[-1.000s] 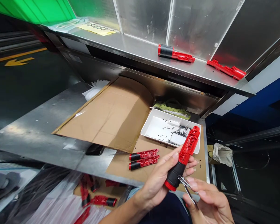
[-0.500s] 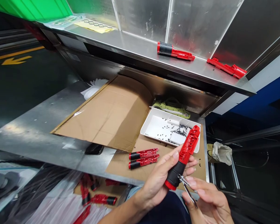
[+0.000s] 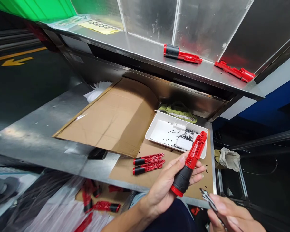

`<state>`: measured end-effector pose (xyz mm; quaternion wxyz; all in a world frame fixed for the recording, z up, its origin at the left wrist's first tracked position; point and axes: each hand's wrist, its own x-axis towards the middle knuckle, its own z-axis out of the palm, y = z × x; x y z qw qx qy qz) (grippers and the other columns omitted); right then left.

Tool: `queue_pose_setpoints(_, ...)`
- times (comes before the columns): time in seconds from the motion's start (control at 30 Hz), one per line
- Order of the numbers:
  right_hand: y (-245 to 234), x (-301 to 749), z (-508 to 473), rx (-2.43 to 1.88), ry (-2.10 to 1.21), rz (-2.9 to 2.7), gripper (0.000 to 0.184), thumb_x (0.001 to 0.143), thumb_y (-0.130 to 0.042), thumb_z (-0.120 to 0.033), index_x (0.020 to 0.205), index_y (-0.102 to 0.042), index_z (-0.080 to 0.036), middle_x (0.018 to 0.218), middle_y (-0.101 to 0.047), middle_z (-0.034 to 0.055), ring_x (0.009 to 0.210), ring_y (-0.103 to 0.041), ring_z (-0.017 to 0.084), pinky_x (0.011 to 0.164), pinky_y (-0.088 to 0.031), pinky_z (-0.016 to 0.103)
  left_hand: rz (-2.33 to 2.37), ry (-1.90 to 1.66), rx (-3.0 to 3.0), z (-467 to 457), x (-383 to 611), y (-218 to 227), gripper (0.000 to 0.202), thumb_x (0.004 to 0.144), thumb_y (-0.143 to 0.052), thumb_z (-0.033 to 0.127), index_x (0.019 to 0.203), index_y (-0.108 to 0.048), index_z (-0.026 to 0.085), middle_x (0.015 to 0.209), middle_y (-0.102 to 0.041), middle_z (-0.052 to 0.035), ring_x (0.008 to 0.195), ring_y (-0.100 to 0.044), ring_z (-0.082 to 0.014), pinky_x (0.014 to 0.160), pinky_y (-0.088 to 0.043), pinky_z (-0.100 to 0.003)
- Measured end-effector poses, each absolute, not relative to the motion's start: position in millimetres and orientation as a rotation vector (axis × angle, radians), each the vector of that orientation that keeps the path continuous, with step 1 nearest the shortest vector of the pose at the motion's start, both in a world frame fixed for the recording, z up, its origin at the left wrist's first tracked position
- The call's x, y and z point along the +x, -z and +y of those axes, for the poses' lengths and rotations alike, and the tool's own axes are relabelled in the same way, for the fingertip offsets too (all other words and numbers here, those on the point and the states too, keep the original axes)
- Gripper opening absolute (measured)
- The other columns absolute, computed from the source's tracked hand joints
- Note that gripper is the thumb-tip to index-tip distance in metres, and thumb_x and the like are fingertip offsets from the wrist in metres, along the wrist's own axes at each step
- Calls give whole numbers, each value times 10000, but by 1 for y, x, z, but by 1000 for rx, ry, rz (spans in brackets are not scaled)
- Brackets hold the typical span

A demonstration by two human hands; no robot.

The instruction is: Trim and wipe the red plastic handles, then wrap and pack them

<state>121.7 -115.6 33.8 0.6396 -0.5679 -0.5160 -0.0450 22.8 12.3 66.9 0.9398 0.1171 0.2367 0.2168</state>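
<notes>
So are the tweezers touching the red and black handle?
Apart. The head view shows a clear gap between the tweezers and the red and black handle held by the left hand.

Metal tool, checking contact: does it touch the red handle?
No, a gap separates the metal tool in the right hand from the red handle.
</notes>
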Motion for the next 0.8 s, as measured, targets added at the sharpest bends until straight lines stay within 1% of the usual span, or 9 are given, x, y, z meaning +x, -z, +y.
queue_pose_setpoints(0.03, -33, 124, -115, -1255, 164, -1169, 234, 777, -799, -179, 916, -622, -241, 680, -723, -23, 596, -748, 199, 483, -623, 230, 482, -445, 238, 12, 23, -68, 306, 847, -733, 362, 1026, -750, 115, 973, -755, -130, 981, -714, -251, 912, -552, -349)
queue_pose_setpoints(0.1, -33, 123, -110, -1232, 228, -1144, 193, 816, -762, -178, 948, -628, -220, 716, -729, 2, 635, -755, 201, 518, -641, 242, 475, -449, 240, 12, 22, -69, 314, 840, -742, 364, 1028, -756, 113, 965, -758, -128, 974, -717, -243, 883, -562, -320)
queue_pose_setpoints(0.23, -35, 106, -96, -1235, 126, -1141, 192, 854, -713, -140, 1011, -622, -202, 819, -737, 19, 760, -763, 179, 659, -665, 247, 472, -474, 253, 11, 23, -69, 313, 829, -755, 358, 1054, -762, 141, 954, -768, -105, 1004, -715, -231, 878, -571, -284)
queue_pose_setpoints(0.3, -39, 99, -91, -1213, 95, -1101, 171, 864, -705, -128, 1002, -626, -189, 845, -735, 26, 791, -760, 169, 692, -663, 243, 468, -484, 270, 10, 23, -69, 314, 822, -762, 357, 1065, -762, 158, 960, -771, -97, 1007, -717, -227, 871, -575, -272)
queue_pose_setpoints(0.4, -46, 98, -89, -1219, 77, -1104, 152, 859, -713, -121, 973, -631, -178, 841, -740, 32, 781, -760, 176, 683, -666, 263, 461, -491, 301, 10, 22, -68, 341, 812, -771, 365, 1090, -756, 170, 956, -773, -96, 994, -722, -223, 862, -578, -265)
queue_pose_setpoints(0.57, -55, 105, -88, -1253, 81, -1189, 176, 830, -730, -88, 949, -631, -172, 821, -747, 32, 722, -764, 188, 641, -665, 277, 480, -478, 327, 10, 22, -68, 413, 798, -781, 392, 1144, -735, 170, 947, -771, -98, 963, -721, -204, 863, -578, -268)
queue_pose_setpoints(0.8, -55, 105, -88, -1297, 155, -1203, 168, 816, -745, -101, 899, -621, -180, 778, -746, 25, 676, -759, 186, 604, -658, 269, 474, -458, 354, 12, 24, -66, 434, 781, -797, 400, 1160, -737, 196, 976, -780, -105, 969, -723, -199, 854, -576, -258)
